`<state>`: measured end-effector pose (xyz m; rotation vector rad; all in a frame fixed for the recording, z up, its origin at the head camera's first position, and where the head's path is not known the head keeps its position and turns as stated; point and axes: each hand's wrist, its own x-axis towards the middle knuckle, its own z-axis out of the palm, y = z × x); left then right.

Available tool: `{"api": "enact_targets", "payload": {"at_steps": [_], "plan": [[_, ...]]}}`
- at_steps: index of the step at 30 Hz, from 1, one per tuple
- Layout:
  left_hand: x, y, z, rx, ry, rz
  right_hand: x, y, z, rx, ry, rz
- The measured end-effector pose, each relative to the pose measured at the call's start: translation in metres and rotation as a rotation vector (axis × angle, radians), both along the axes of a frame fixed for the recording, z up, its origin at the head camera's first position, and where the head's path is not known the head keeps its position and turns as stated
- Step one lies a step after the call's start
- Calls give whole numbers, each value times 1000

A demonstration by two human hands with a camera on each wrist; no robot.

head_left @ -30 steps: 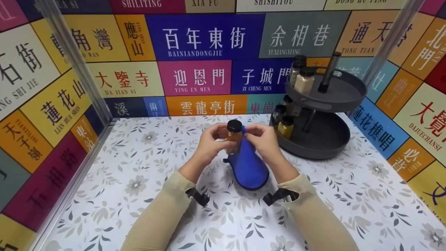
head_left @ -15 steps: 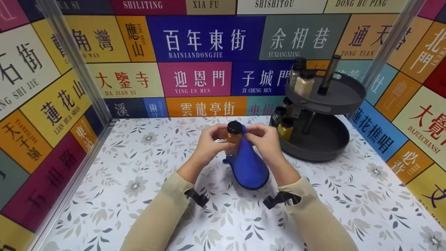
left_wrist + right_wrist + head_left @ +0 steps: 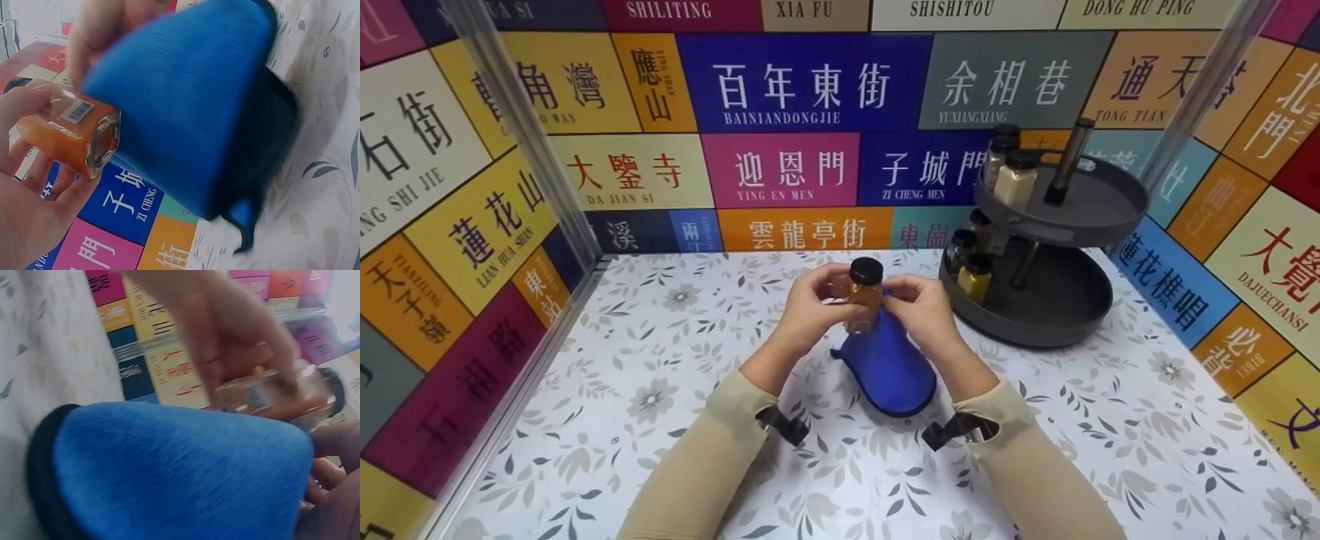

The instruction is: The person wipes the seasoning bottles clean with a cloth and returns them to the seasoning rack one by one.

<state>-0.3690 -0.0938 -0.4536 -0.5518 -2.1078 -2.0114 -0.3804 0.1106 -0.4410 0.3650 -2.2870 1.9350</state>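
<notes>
My left hand [image 3: 812, 306] grips an upright spice jar [image 3: 864, 296] with a black lid and orange-brown contents. In the left wrist view a barcode label shows on the clear jar [image 3: 64, 126]. Just to the right, my right hand [image 3: 922, 304] pinches the upper end of a blue cloth piece [image 3: 891, 367] with black edging. This cloth hangs down beside and behind the jar, wide end lowest, with a small dark tab at its left. In the right wrist view the blue cloth [image 3: 180, 467] covers much of the picture, partly hiding my right fingers [image 3: 332, 495].
A dark grey two-tier round rack [image 3: 1057, 300] stands at the back right. Its lower tier holds a yellow spice jar [image 3: 975, 277] and others; a pale-filled jar [image 3: 1014, 180] stands above. Walls with coloured name panels enclose the leaf-patterned tabletop [image 3: 660, 450].
The lower end of the blue cloth has swung slightly left and down. My right hand has shifted a little, while the left still holds the jar in nearly the same place.
</notes>
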Motion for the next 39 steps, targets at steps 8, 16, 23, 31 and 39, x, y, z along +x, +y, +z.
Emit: {"api": "enact_targets", "payload": {"at_steps": [8, 16, 23, 31, 39], "plan": [[0, 1, 2, 7, 10, -5, 1, 3, 6, 95, -19, 5], [-2, 4, -5, -18, -1, -3, 16, 8, 29, -156, 55, -53], [-4, 7, -11, -14, -9, 13, 18, 7, 27, -128, 89, -98], [-5, 5, -8, 16, -31, 24, 5, 1, 4, 103, 63, -82], [-5, 3, -7, 55, -48, 16, 0, -2, -6, 261, 14, -79]]}}
